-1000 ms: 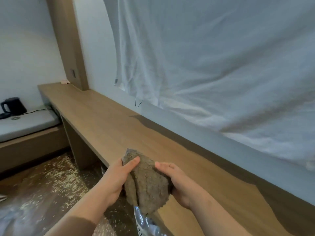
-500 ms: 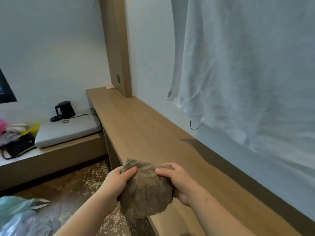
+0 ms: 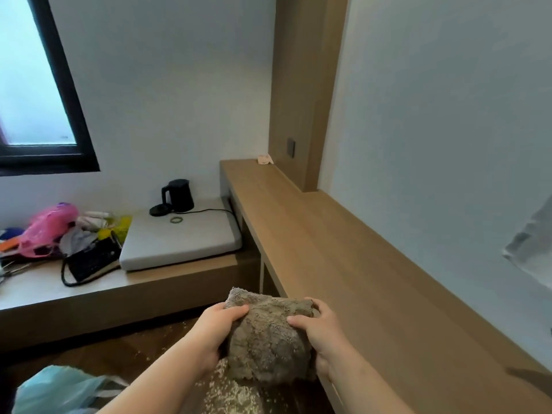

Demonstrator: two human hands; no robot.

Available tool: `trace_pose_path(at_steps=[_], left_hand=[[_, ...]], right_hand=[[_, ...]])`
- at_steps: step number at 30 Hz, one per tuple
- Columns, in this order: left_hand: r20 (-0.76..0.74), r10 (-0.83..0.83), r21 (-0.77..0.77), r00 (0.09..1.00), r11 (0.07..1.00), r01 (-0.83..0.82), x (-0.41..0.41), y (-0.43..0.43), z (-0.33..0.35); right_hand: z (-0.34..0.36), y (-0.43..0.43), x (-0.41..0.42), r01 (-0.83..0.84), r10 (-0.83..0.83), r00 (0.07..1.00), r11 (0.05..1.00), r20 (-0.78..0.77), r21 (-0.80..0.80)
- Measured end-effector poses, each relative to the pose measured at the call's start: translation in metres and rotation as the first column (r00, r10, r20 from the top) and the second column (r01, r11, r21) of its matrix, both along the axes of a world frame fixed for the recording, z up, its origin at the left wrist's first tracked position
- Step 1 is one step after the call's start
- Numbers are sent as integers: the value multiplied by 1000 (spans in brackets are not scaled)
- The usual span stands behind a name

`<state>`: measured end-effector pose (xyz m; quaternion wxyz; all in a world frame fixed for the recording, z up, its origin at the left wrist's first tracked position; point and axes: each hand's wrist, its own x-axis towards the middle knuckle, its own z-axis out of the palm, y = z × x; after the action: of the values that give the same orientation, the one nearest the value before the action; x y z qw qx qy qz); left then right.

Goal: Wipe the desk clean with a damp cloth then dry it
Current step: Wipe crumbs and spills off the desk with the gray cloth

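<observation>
A brown-grey fuzzy cloth [image 3: 268,336] is held bunched between both hands at the worktop's [image 3: 343,249] front edge, mostly out over the floor [image 3: 125,357] rather than on the wooden surface; whether it touches that edge cannot be told. The left hand [image 3: 219,327] grips the cloth's side away from the worktop, thumb laid across the top and fingers curled beneath. The right hand [image 3: 321,330] grips the side nearest the worktop, thumb pressed into the pile and fingers wrapped round the upper corner. The worktop runs long and narrow along a pale wall. At its far end a wooden column [image 3: 301,85] stands on it, carrying a dark wall plate [image 3: 291,147], and a small pinkish object [image 3: 265,159] lies just beside the column's foot. Off the worktop's far end sits a lower platform with a grey cushion [image 3: 179,237]; on the cushion stand a black kettle [image 3: 176,194] on its base and a small ring [image 3: 176,220]. Further from the worktop on that platform lie a black bag [image 3: 92,261] and a pink bag [image 3: 47,225] among other clutter, below a dark-framed window [image 3: 38,85]. Pale flecks [image 3: 227,392] are scattered on the floor below the worktop's front edge, with a blue plastic bag [image 3: 59,386] near them. White fabric [image 3: 534,243] hangs above the worktop's near stretch.
</observation>
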<state>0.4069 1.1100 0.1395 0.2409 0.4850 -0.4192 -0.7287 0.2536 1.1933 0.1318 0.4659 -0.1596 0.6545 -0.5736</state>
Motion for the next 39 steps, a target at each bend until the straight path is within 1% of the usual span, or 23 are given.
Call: trace_pose_path(at_steps=[5, 9, 11, 13, 15, 17, 19, 21, 23, 25, 27, 29, 31, 33, 36, 39], left_hand=[[36, -8, 0, 999, 1000, 8, -6, -132, -9], [46, 3, -3, 999, 1000, -3, -29, -229, -21], [59, 16, -21, 998, 1000, -15, -43, -282, -28], [57, 26, -43, 998, 999, -24, -58, -336, -31], [64, 53, -79, 997, 996, -48, -71, -389, -31], [89, 69, -126, 994, 990, -57, -81, -440, -28], [112, 79, -172, 991, 983, -59, -85, -488, -25], [126, 89, -195, 988, 979, -63, -89, -536, -26], [141, 83, -201, 987, 978, -54, -94, -585, -30], [145, 70, -180, 987, 983, -44, -101, -634, -33], [139, 52, -128, 989, 991, -34, -111, -685, -38], [113, -1, -71, 994, 997, 9, -121, -735, -39], [91, -79, -2, 993, 997, 80, -132, -786, -44], [84, -128, 37, 988, 991, 125, -143, -818, -43], [95, -179, 56, 979, 983, 174, -169, -882, -47], [144, -202, -12, 969, 978, 206, -204, -935, -50]], right_hand=[[-3, -120, -4, 77, -77, 996, 997, -54, -2], [-14, -216, -30, 62, -59, 997, 997, -58, 52], [-18, -270, -46, 54, -50, 995, 997, -85, 49], [-21, -326, -60, 16, -10, 983, 999, -181, 33], [-23, -384, -71, -27, 42, 941, 998, -336, 49], [-22, -443, -78, -86, 115, 892, 993, -437, 85], [-21, -496, -83, -149, 194, 828, 981, -526, 129], [-22, -548, -88, -185, 237, 792, 972, -563, 147], [-22, -597, -93, -194, 256, 798, 966, -546, 169], [-19, -642, -99, -178, 238, 837, 970, -493, 165], [-17, -688, -107, -153, 197, 898, 978, -394, 140], [-17, -733, -117, -110, 144, 950, 985, -277, 135], [-18, -777, -128, -79, 110, 974, 984, -199, 161], [-16, -802, -136, -84, 115, 982, 976, -152, 200], [-20, -856, -159, -68, 116, 976, 966, -186, 249], [-19, -910, -189, -20, 85, 967, 965, -239, 262]])
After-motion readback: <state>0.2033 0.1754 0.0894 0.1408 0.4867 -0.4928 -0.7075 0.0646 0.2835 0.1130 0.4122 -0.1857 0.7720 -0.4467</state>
